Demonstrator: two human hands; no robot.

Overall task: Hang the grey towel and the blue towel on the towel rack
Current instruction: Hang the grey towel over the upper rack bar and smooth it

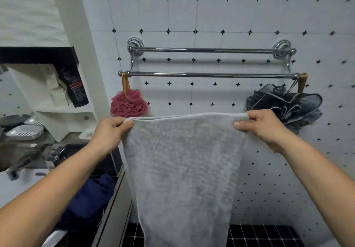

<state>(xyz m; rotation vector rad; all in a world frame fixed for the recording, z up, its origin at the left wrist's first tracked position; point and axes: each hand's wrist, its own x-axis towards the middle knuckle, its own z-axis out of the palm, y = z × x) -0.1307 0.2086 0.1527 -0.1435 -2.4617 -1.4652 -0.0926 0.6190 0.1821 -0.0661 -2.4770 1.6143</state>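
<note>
The grey towel hangs spread out in front of me, held by its top edge. My left hand pinches its upper left corner and my right hand pinches its upper right corner. The chrome towel rack with two bars is fixed to the tiled wall above the towel, and both bars are bare. The towel's top edge is below the lower bar and apart from it. The blue towel lies crumpled at the lower left, beside the counter, partly hidden by my left forearm.
A pink bath pouf hangs from the rack's left end and a dark grey pouf from its right end. At left are a shelf with a black bottle, soap dishes and a sink tap.
</note>
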